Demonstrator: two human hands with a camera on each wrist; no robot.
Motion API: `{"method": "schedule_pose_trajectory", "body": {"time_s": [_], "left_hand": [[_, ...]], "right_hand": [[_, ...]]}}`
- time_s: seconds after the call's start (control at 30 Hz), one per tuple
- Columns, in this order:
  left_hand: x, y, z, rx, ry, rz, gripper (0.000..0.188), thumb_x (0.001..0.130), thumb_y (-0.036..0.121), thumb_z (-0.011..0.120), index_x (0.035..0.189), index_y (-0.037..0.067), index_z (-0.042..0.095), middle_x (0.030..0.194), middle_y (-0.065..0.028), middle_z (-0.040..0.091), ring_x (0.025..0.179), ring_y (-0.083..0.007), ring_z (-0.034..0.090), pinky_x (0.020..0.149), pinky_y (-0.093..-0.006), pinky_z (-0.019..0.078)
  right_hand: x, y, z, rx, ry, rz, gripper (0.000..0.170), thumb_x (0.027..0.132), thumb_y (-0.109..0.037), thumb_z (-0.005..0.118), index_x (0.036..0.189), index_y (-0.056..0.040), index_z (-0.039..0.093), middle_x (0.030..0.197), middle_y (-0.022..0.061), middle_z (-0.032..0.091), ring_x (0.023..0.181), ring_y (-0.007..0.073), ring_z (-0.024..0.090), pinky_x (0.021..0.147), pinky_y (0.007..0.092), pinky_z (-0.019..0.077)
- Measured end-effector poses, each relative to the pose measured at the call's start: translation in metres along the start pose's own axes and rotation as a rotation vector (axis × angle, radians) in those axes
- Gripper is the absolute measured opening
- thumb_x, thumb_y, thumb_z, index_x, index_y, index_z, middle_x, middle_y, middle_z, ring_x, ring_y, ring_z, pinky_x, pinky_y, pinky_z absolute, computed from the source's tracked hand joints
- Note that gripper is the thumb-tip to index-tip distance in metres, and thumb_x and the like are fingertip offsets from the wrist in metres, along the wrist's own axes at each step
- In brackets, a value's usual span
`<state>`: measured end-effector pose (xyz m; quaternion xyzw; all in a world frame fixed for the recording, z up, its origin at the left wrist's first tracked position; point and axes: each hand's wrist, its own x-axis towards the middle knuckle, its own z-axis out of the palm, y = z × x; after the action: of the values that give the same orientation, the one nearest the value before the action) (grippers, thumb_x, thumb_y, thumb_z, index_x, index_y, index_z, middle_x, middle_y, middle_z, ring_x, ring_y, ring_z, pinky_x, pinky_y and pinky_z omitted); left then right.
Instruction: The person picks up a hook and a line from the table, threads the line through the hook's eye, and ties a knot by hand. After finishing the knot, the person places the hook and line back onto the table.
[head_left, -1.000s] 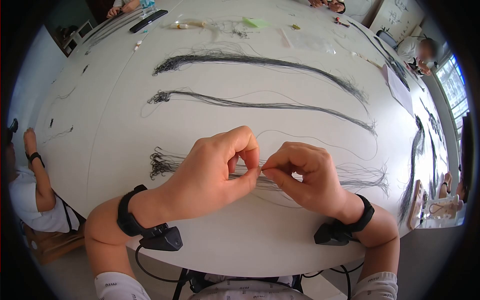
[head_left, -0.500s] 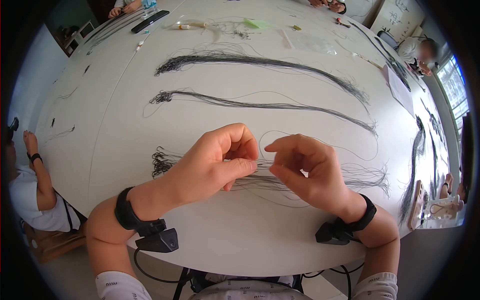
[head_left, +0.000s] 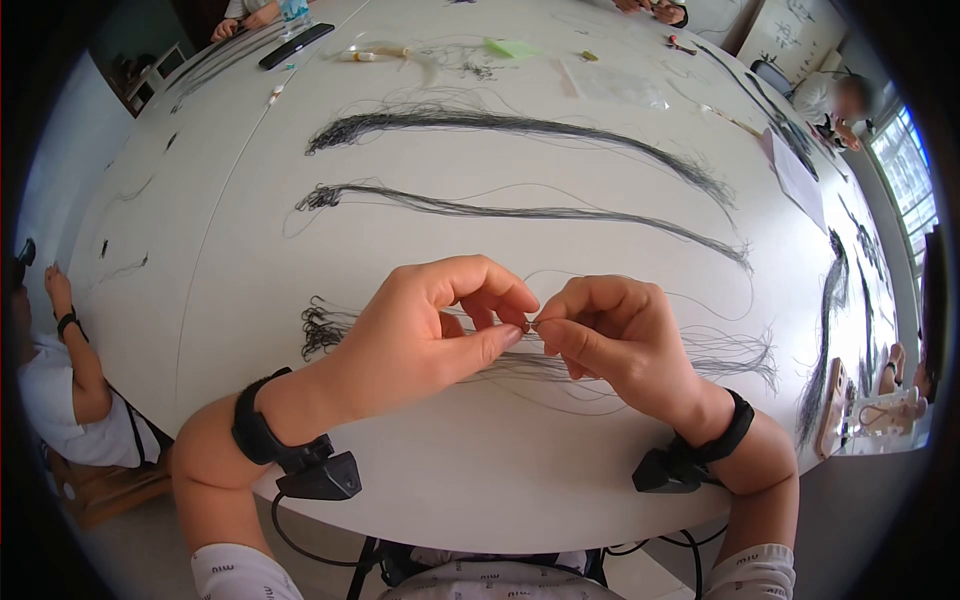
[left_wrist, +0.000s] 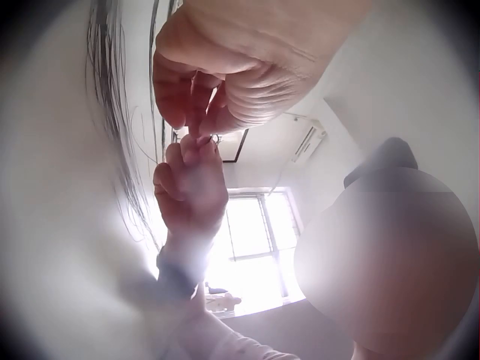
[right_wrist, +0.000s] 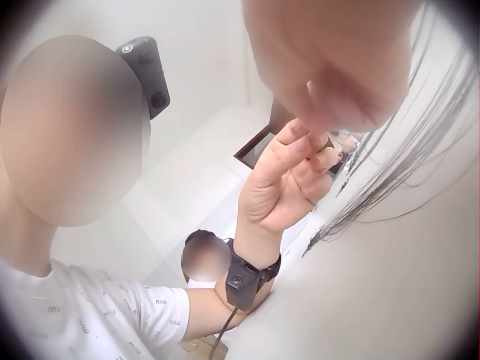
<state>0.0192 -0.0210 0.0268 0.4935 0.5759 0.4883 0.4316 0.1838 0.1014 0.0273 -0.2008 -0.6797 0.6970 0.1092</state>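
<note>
In the head view my left hand (head_left: 430, 325) and right hand (head_left: 630, 335) meet over the near side of the table. Between their fingertips is a thin dark line (head_left: 531, 324), pinched by thumb and fingers from both sides; most of it is hidden. Below the hands lies a bundle of fine dark fishing lines (head_left: 725, 352), its curved black fishing hooks (head_left: 320, 330) at the left and frayed ends at the right. The left wrist view shows the right hand (left_wrist: 191, 187) touching the left hand's fingertips.
Farther off on the white table (head_left: 420, 505) lie a thin hooked bundle (head_left: 530, 211) and a thicker one (head_left: 500, 120). A plastic bag (head_left: 625, 85), green paper (head_left: 510, 46) and black case (head_left: 297, 46) lie beyond. Dark bundles (head_left: 828, 330) hang near the right edge. Other people sit around.
The hands were together, parted about half a second ago with the right fingers spread, and have come together again. The right fingers have closed on the thin line beside the left fingertips.
</note>
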Motion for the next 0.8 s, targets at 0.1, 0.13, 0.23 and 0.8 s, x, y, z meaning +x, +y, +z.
{"method": "schedule_pose_trajectory", "body": {"time_s": [0.1,0.13,0.23,0.8], "left_hand": [[-0.002,0.003,0.003,0.123,0.035,0.076,0.008,0.082,0.001,0.063,0.090,0.002,0.061,0.086,-0.0024,0.062,0.072,-0.0098,0.057,0.057,-0.0206,0.0460],[-0.003,0.003,0.003,0.123,0.033,0.074,0.008,0.082,0.001,0.063,0.090,0.002,0.061,0.086,-0.0024,0.062,0.072,-0.0098,0.057,0.057,-0.0206,0.0460],[-0.003,-0.001,0.003,0.231,0.074,0.220,0.009,0.081,0.002,0.065,0.089,0.004,0.062,0.086,-0.0025,0.062,0.073,-0.0099,0.058,0.056,-0.0212,0.0458],[-0.003,-0.007,0.003,0.387,0.290,0.647,0.010,0.079,-0.003,0.065,0.085,0.005,0.062,0.079,-0.0026,0.061,0.067,-0.0113,0.055,0.050,-0.0215,0.0420]], "right_hand": [[-0.001,-0.001,-0.001,0.005,-0.005,0.052,0.017,0.086,-0.014,0.063,0.085,0.0029,0.064,0.069,0.0017,0.059,0.058,0.0059,0.052,0.051,0.0205,0.0425],[-0.001,-0.002,-0.001,0.028,-0.014,0.060,0.017,0.086,-0.014,0.063,0.086,0.0030,0.064,0.068,0.0017,0.058,0.058,0.0060,0.052,0.050,0.0203,0.0420],[-0.001,-0.004,0.001,0.052,-0.017,0.082,0.018,0.086,-0.015,0.063,0.087,0.0029,0.064,0.067,0.0018,0.058,0.057,0.0060,0.051,0.049,0.0200,0.0407],[-0.006,-0.009,-0.002,0.144,-0.023,0.087,0.015,0.086,-0.012,0.064,0.085,0.0032,0.063,0.070,0.0043,0.060,0.059,0.0071,0.053,0.049,0.0197,0.0434]]}}
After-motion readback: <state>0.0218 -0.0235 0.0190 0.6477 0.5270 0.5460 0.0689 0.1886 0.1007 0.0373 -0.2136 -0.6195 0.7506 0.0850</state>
